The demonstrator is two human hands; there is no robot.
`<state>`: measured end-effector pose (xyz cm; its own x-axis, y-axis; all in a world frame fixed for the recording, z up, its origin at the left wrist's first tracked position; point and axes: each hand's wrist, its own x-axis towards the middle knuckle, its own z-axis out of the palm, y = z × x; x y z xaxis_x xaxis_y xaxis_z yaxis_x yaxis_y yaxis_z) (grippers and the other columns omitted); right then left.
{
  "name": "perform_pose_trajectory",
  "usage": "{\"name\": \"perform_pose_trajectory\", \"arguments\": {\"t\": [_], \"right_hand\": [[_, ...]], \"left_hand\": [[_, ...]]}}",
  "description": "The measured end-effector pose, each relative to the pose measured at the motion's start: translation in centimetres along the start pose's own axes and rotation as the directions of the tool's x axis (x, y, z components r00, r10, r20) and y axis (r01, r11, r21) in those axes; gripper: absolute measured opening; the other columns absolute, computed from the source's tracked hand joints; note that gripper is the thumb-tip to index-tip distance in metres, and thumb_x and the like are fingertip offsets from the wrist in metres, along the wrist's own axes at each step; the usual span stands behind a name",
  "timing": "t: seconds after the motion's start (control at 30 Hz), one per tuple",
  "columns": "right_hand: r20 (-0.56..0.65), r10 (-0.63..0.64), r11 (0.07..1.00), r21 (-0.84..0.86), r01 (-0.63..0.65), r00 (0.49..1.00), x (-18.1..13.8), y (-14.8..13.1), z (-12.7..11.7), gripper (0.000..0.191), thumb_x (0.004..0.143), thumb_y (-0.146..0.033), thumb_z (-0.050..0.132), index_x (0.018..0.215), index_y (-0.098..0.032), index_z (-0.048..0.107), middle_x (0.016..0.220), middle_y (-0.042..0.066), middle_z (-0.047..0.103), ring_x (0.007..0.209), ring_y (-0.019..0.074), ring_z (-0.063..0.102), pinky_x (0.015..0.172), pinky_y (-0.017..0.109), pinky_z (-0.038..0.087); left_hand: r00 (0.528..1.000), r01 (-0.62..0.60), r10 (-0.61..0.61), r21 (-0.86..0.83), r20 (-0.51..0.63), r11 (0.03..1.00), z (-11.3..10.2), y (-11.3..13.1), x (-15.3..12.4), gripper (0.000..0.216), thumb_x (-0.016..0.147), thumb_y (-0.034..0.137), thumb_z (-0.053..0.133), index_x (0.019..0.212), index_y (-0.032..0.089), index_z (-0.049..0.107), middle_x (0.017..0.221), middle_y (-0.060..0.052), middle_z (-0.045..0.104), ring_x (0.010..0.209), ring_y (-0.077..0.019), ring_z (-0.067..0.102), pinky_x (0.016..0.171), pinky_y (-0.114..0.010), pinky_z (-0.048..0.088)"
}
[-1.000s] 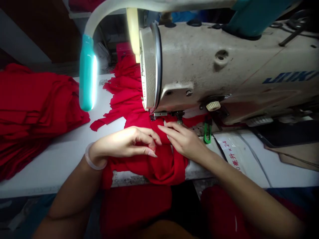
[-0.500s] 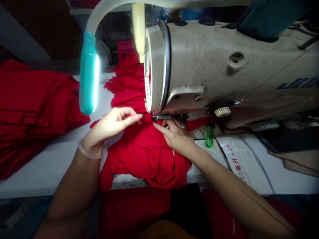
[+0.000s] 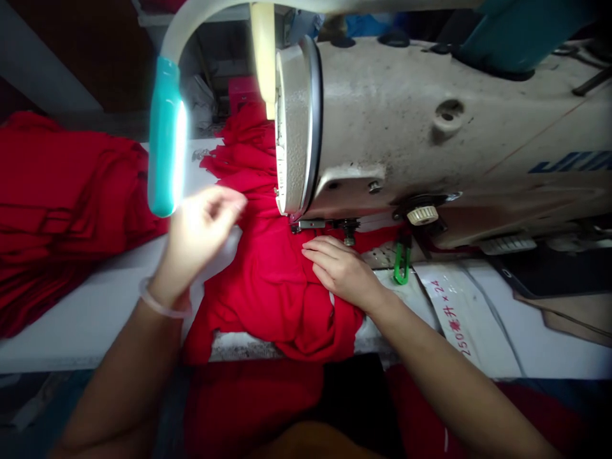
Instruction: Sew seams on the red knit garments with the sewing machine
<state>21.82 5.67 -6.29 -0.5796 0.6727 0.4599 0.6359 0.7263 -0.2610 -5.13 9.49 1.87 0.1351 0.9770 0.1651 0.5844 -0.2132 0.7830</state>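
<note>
1. Red knit fabric (image 3: pixel 272 287): long axis runs far to near, from behind the machine head, bunched, and over the front edge of the tabletop (image 3: pixel 86 325).
2. Location: fabric sits at the presser foot (image 3: pixel 310 224) of the sewing machine (image 3: pixel 406 127). Machine arm lies crosswise, head end at left.
3. Right hand (image 3: pixel 342 271): flat on the fabric just in front of the foot, fingers (image 3: pixel 318 253) close together, pointing left. Pressing, no pinch.
4. Left hand (image 3: pixel 196 239): raised near the fabric's left edge, just below the teal lamp (image 3: pixel 165 137), bangle (image 3: pixel 160 306) on wrist. Blurred and overexposed. Fingers loosely spread; cannot tell if holding anything.
5. Hidden: needle and the fabric under the foot. Far end of the fabric runs out of sight behind the head.
6. Nearby: stacked red fabric (image 3: pixel 62 191) at left, green thread snips (image 3: pixel 401 261) right of the foot.
</note>
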Motion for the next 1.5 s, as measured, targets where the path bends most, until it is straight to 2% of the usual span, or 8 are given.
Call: {"name": "perform_pose_trajectory", "arguments": {"t": [0.13,0.27,0.67,0.83,0.93,1.1,1.3,1.5], "right_hand": [[0.025,0.061,0.998,0.031,-0.061,0.998,0.0,-0.2,0.1,0.029,0.096,-0.013,0.045,0.113,-0.016,0.068,0.119,0.012,0.068,0.115,0.0236,0.061,0.100,0.041,0.054],[0.083,0.129,0.989,0.059,-0.134,0.988,-0.1,-0.5,-0.3,0.022,0.097,-0.026,0.051,0.111,-0.017,0.065,0.128,0.014,0.062,0.119,0.0271,0.059,0.103,0.045,0.051],[0.231,0.246,0.957,0.093,-0.273,0.941,-0.4,-0.3,-0.4,0.062,0.094,-0.044,0.054,0.150,-0.019,0.042,0.153,0.013,0.045,0.142,0.0329,0.040,0.116,0.055,0.039],[0.248,0.271,0.951,0.081,-0.298,0.930,-0.3,-0.3,-0.5,0.065,0.094,-0.047,0.055,0.150,-0.018,0.043,0.153,0.011,0.045,0.142,0.0340,0.039,0.117,0.056,0.038],[0.268,0.283,0.948,0.069,-0.312,0.921,-0.2,-0.4,-0.5,0.065,0.093,-0.046,0.055,0.148,-0.013,0.045,0.154,0.012,0.043,0.143,0.0355,0.038,0.117,0.057,0.038],[0.256,0.280,0.950,0.065,-0.305,0.925,-0.3,-0.4,-0.5,0.064,0.093,-0.045,0.056,0.147,-0.013,0.046,0.153,0.012,0.044,0.142,0.0353,0.039,0.116,0.057,0.039],[0.259,0.292,0.949,0.039,-0.312,0.921,-0.3,-0.4,-0.5,0.073,0.090,-0.052,0.061,0.148,-0.011,0.045,0.153,0.013,0.044,0.142,0.0367,0.040,0.117,0.056,0.038],[0.260,0.337,0.937,-0.001,-0.349,0.905,-0.3,-0.5,-0.3,0.075,0.088,-0.055,0.063,0.148,-0.013,0.046,0.154,0.012,0.044,0.140,0.0395,0.041,0.114,0.059,0.041]], "left_hand": [[0.954,-0.265,0.233,0.168,0.186,0.949,5.6,0.2,-1.4,0.040,0.090,0.042,0.066,0.121,0.017,0.059,0.118,-0.012,0.066,0.111,-0.0267,0.061,0.096,-0.038,0.048],[0.946,-0.296,0.217,0.361,0.242,0.885,7.8,-1.1,-1.8,0.063,0.089,0.059,0.063,0.134,0.016,0.052,0.133,-0.018,0.057,0.124,-0.0337,0.052,0.102,-0.049,0.039],[0.942,-0.316,0.193,0.533,0.275,0.785,7.5,-1.0,-2.6,0.075,0.089,0.071,0.051,0.142,0.018,0.044,0.134,-0.019,0.054,0.122,-0.0352,0.049,0.095,-0.046,0.035],[0.974,-0.212,0.225,0.479,0.033,0.852,5.8,-0.5,-2.8,0.060,0.081,0.072,0.063,0.102,0.017,0.052,0.096,-0.007,0.060,0.091,-0.0265,0.059,0.085,-0.041,0.043],[0.955,-0.227,0.286,0.425,-0.080,0.876,5.4,0.3,-2.9,0.052,0.083,0.063,0.068,0.105,0.019,0.051,0.101,-0.008,0.059,0.096,-0.0259,0.060,0.085,-0.039,0.048],[0.932,-0.351,0.318,0.215,0.176,0.911,7.3,-0.1,-2.2,0.059,0.092,0.051,0.063,0.137,0.018,0.043,0.132,-0.015,0.057,0.122,-0.0278,0.057,0.102,-0.041,0.046],[0.922,-0.335,0.174,0.487,0.345,0.807,7.7,-0.9,-2.1,0.075,0.090,0.068,0.053,0.147,0.020,0.044,0.154,-0.015,0.044,0.144,-0.0346,0.037,0.117,-0.056,0.024],[0.920,-0.319,0.115,0.546,0.375,0.774,7.4,-0.3,-1.8,0.081,0.088,0.073,0.052,0.150,0.021,0.041,0.156,-0.013,0.043,0.143,-0.0355,0.038,0.115,-0.057,0.023]]}}
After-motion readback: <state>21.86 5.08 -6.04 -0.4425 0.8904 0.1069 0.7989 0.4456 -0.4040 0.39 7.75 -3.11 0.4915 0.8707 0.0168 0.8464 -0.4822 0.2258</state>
